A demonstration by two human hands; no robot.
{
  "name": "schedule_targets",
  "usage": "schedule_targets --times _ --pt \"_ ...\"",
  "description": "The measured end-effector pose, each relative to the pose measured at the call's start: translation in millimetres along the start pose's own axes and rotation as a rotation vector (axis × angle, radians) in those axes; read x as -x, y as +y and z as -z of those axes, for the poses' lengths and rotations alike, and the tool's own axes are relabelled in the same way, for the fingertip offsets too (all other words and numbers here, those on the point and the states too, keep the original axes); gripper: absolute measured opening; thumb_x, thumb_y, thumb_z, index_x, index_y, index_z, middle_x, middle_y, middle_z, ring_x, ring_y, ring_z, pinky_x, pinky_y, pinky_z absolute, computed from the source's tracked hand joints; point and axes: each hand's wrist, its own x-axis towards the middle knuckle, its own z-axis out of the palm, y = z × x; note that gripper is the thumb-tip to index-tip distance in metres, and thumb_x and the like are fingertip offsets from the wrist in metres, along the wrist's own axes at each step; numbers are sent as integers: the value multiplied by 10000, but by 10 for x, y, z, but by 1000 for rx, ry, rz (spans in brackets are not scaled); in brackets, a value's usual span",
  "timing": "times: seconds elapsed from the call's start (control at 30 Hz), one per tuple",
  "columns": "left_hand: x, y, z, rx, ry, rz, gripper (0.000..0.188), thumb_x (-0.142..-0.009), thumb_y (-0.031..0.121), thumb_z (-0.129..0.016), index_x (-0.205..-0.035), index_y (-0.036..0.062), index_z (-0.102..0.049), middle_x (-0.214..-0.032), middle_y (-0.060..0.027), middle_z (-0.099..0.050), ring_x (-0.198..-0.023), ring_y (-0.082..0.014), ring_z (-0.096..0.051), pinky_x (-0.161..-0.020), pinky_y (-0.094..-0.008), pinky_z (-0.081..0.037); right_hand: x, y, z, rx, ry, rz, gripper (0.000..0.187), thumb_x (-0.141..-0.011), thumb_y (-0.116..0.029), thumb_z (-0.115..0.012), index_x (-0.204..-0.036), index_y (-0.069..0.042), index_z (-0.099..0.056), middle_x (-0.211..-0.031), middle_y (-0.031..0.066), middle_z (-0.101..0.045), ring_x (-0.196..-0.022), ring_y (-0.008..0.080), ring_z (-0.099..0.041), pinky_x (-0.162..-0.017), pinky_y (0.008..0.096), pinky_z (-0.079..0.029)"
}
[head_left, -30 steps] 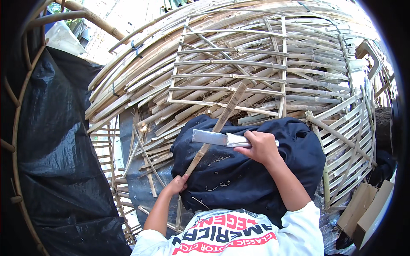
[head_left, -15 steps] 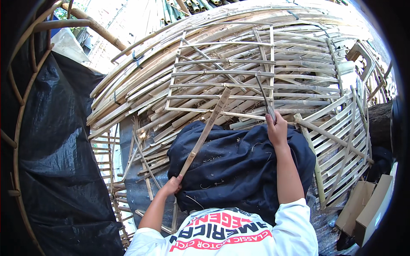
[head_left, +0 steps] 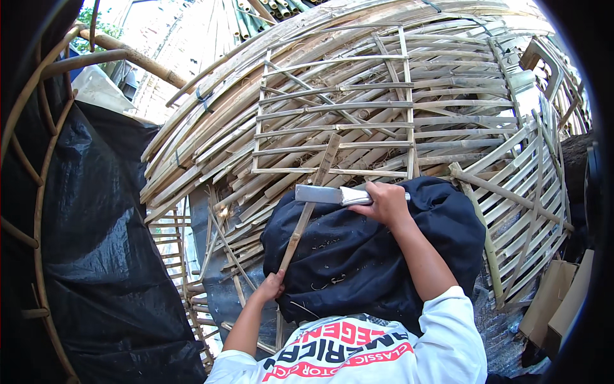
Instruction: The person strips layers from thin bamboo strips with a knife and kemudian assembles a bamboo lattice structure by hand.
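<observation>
My left hand [head_left: 270,286] is closed round the lower end of a flat bamboo strip [head_left: 295,237], which slants up and away over the dark cloth [head_left: 364,256] on my lap. A broad-bladed knife [head_left: 318,194] is in my right hand [head_left: 386,203], fingers wrapped round its pale wrapped handle. Its blade points left and lies across the upper part of the strip; whether it touches the strip I cannot tell. Beyond the strip's far end is a bamboo lattice frame [head_left: 336,107] with crossed slats.
Long split bamboo [head_left: 236,121] is heaped behind the frame. To the right leans a slatted bamboo panel [head_left: 518,205], with a cardboard box [head_left: 549,301] below it. Black plastic sheeting [head_left: 102,237] hangs at the left by a curved pole [head_left: 39,211].
My right hand has swung the knife from pointing away on the right to lying crosswise over the strip. My left hand keeps its hold. The whole view has shifted slightly.
</observation>
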Motion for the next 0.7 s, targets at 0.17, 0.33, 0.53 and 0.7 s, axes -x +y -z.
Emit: schedule_targets --times 0.17,0.33,0.53,0.7 --pt "31 10 -19 -122 69 -127 837 -839 774 -381 -540 1 -496 -492 -68 -486 -480 -157 -495 -462 -345 -387 -122 446 183 -270 166 -698 567 -868 -569 -560 -804 -6 -584 -612 167 -569 -583 331 -590 -584 441 -457" --pt "228 233 -99 -110 205 -157 869 -810 799 -399 -520 -14 -500 -490 -67 -487 -479 -157 -495 -475 -343 -396 -59 565 66 -956 335 -787 537 -959 -560 -425 -755 -69 -496 -536 8 -475 -417 99 -462 -392 256 -383" --pt "173 156 -121 -114 174 -219 880 -816 786 -417 -471 -23 -458 -443 -73 -443 -462 -158 -489 -481 -368 -399 14 386 81 -1044 193 -722 429 -968 -459 -482 -807 -61 -488 -554 21 -472 -420 99 -466 -377 244 -394" --pt "136 5 -135 -202 251 -247 881 -832 754 -434 -492 -58 -454 -424 -155 -391 -431 -212 -495 -481 -420 -399 18 130 227 -1229 87 -713 325 -966 -342 -538 -874 -33 -492 -587 32 -496 -437 105 -497 -383 253 -434"
